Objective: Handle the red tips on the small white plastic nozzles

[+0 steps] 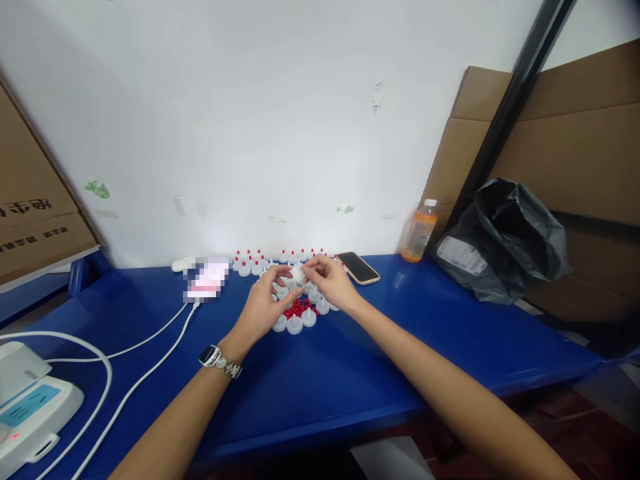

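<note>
My left hand [264, 301] curves around a white nozzle cap [298, 274], with its fingers and thumb at the cap's left and lower side. At the cap's right side, my right hand [331, 281] has its fingertips pinched close; whether a small piece is between them is hidden. Below the hands lies a pile of small red tips [299, 309]. Loose white nozzle caps [295, 325] surround that pile, partly covered by my hands. Behind them, against the wall, stand several white caps with red tips fitted [257, 269].
A phone [358, 267] lies right of the caps. An orange drink bottle [420, 231] and a dark plastic bag [500, 243] stand farther right. On the left are a blurred-out phone-like object [209, 280], white cables [170, 348] and a white device [35, 413] on the blue table [320, 380].
</note>
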Motion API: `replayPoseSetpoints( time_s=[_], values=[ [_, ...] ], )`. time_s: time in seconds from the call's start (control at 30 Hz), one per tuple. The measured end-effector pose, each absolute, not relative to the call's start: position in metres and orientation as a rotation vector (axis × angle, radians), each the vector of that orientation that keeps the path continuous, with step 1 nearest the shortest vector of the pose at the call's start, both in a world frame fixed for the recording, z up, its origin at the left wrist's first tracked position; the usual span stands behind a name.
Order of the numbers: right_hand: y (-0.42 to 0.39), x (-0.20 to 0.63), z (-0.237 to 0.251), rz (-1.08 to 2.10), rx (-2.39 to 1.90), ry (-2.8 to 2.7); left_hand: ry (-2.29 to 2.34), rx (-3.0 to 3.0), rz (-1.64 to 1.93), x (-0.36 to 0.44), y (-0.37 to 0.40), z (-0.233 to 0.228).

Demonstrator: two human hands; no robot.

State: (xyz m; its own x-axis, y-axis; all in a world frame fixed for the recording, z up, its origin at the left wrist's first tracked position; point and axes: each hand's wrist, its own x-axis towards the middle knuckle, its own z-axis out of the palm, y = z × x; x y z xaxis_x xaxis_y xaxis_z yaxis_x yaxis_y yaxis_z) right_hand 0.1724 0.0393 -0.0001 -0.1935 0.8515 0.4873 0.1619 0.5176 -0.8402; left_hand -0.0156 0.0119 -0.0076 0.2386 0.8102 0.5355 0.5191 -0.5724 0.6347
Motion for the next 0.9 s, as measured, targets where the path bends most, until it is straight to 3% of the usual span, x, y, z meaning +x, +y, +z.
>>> replayPoseSetpoints(
  time_s=[0.13,0.33,0.9],
  values=[
    [0.086,0.186,0.012,0.381,-1.185,-1.825,1.273,2.261,1.205,-0.016,0.012,-0.010],
    [0.143,0.186,0.015,0.105,-1.539,-2.153,1.287,2.300,1.125,-0.017,0.012,-0.010],
    [0.172,0.167,0.016,0.254,-1.668,-2.367,1.283,2.323,1.120,-0.019,0.014,-0.013]
  ],
)
